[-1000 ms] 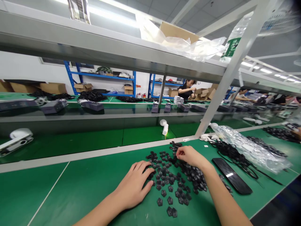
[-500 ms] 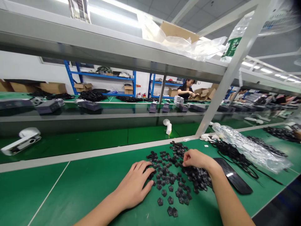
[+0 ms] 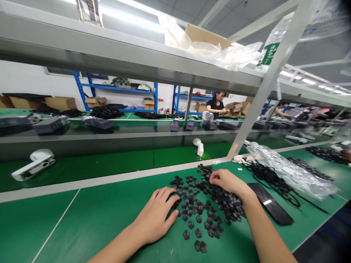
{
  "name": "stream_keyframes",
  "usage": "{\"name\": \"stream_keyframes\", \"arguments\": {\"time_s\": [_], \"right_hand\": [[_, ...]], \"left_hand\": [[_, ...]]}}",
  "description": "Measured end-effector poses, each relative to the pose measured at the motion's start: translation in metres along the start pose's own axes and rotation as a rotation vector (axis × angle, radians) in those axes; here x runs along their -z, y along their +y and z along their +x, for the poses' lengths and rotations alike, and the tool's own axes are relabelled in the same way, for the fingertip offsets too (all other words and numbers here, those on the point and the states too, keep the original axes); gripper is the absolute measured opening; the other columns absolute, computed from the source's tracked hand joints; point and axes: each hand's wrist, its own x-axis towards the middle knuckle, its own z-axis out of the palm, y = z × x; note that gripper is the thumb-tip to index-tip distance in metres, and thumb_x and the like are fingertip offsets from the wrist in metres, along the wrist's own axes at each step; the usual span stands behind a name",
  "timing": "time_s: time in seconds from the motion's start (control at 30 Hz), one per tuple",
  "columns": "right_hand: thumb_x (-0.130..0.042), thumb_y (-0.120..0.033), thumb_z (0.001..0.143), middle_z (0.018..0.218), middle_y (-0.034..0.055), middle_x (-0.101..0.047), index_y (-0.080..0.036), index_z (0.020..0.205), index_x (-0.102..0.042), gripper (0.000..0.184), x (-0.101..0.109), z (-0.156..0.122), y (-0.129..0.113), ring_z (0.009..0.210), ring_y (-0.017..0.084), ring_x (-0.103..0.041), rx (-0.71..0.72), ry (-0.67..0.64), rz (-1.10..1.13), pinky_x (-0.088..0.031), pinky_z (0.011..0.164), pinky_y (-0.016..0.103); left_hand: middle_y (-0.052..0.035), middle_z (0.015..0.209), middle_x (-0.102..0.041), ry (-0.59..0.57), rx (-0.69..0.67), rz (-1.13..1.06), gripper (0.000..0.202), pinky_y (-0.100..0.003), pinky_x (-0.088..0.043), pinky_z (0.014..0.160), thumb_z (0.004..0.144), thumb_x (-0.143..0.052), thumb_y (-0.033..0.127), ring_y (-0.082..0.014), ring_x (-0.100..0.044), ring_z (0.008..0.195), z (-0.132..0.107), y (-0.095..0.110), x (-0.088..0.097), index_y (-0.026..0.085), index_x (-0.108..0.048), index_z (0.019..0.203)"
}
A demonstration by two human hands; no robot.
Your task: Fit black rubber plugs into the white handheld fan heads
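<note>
Small black five-sided pieces (image 3: 193, 208) lie spread across the green tabletop, with a denser heap (image 3: 231, 206) on the right. My left hand (image 3: 160, 210) rests flat at the left edge of the spread, fingers apart, its fingertips touching the nearest pieces. Over the upper part of the heap, my right hand (image 3: 226, 181) is curled with thumb and fingers pinched together. Whatever sits between those fingertips is hidden or too small to name. A few single pieces (image 3: 200, 245) lie towards me, apart from the others.
Right of my right arm lie a black phone (image 3: 270, 202), black cords (image 3: 271, 180) and a clear plastic bag (image 3: 290, 170). Behind the pale table edge, a green conveyor belt (image 3: 131, 155) carries white devices (image 3: 199, 147). A slanted metal post (image 3: 255, 106) rises ahead. A co-worker (image 3: 216, 104) sits beyond.
My right hand has shifted slightly left and up over the heap. The white devices on the belt have moved right; the boxes on the far line have moved left. My left hand stays put.
</note>
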Motion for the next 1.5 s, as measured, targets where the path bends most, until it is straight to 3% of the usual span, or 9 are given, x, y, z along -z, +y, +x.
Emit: {"name": "stream_keyframes", "arguments": {"time_s": [0.2,0.37,0.47,0.57,0.77,0.93,1.27,1.5], "right_hand": [[-0.063,-0.027,0.081,0.078,0.0047,-0.075,-0.021,0.080,-0.076,0.014,0.002,0.000,0.001,0.073,0.022,-0.065,-0.006,0.008,0.021,-0.044,0.062,0.027],[-0.064,-0.028,0.084,0.082,0.0046,-0.077,-0.024,0.080,-0.078,0.015,-0.002,-0.037,0.000,0.075,0.024,-0.068,-0.007,-0.016,0.020,-0.046,0.062,0.028],[-0.060,-0.035,0.090,0.099,0.0064,-0.078,-0.028,0.096,-0.079,0.020,-0.022,-0.062,0.004,0.085,0.027,-0.070,-0.026,0.122,-0.021,-0.051,0.068,0.030],[-0.051,-0.040,0.098,0.118,0.0075,-0.073,-0.030,0.105,-0.075,0.027,-0.047,-0.076,0.010,0.108,0.031,-0.066,0.069,0.302,-0.088,-0.054,0.081,0.035],[-0.047,-0.039,0.104,0.113,0.0078,-0.073,-0.029,0.105,-0.073,0.029,-0.071,-0.083,0.015,0.108,0.030,-0.061,0.146,0.473,-0.201,-0.053,0.094,0.043],[-0.049,-0.035,0.103,0.111,0.0087,-0.074,-0.027,0.106,-0.074,0.027,-0.081,-0.088,0.026,0.106,0.031,-0.061,0.174,0.479,-0.211,-0.052,0.091,0.046],[-0.058,-0.040,0.101,0.123,0.0040,-0.072,-0.034,0.118,-0.071,0.022,-0.093,-0.088,0.040,0.116,0.031,-0.060,0.219,0.482,-0.165,-0.049,0.094,0.048],[-0.062,-0.043,0.099,0.109,0.0038,-0.075,-0.032,0.107,-0.073,0.018,-0.089,-0.082,0.037,0.107,0.029,-0.064,0.216,0.499,-0.180,-0.049,0.091,0.045]], "left_hand": [[-0.0069,0.150,-0.050,0.006,0.001,0.001,0.035,-0.060,-0.042,0.113,0.104,-0.048,0.037,-0.0347,-0.042,0.140,0.000,-0.002,-0.003,0.032,-0.054,0.137],[-0.0065,0.147,-0.052,0.017,-0.011,-0.007,0.033,-0.058,-0.042,0.113,0.103,-0.048,0.035,-0.0336,-0.044,0.138,-0.001,-0.001,-0.001,0.032,-0.055,0.135],[-0.0064,0.145,-0.053,0.013,-0.005,-0.015,0.032,-0.058,-0.043,0.113,0.103,-0.048,0.034,-0.0331,-0.044,0.137,0.000,0.000,0.001,0.032,-0.056,0.134],[-0.0055,0.145,-0.052,0.004,0.002,-0.024,0.032,-0.058,-0.042,0.113,0.103,-0.049,0.034,-0.0324,-0.044,0.137,0.002,-0.001,0.002,0.033,-0.056,0.134],[-0.0048,0.147,-0.051,-0.003,0.012,-0.029,0.032,-0.057,-0.042,0.113,0.103,-0.048,0.034,-0.0321,-0.042,0.138,0.002,-0.003,0.000,0.033,-0.055,0.134],[-0.0047,0.148,-0.051,-0.006,0.013,-0.030,0.032,-0.057,-0.043,0.112,0.103,-0.049,0.034,-0.0329,-0.042,0.138,0.002,-0.003,-0.001,0.033,-0.055,0.134],[-0.0048,0.147,-0.051,0.003,0.000,-0.019,0.031,-0.058,-0.041,0.113,0.103,-0.048,0.034,-0.0324,-0.042,0.138,0.002,-0.003,-0.002,0.033,-0.055,0.133],[-0.0060,0.146,-0.052,0.008,-0.007,-0.011,0.031,-0.057,-0.041,0.113,0.104,-0.047,0.036,-0.0323,-0.043,0.137,0.002,-0.003,-0.003,0.031,-0.055,0.133]]}}
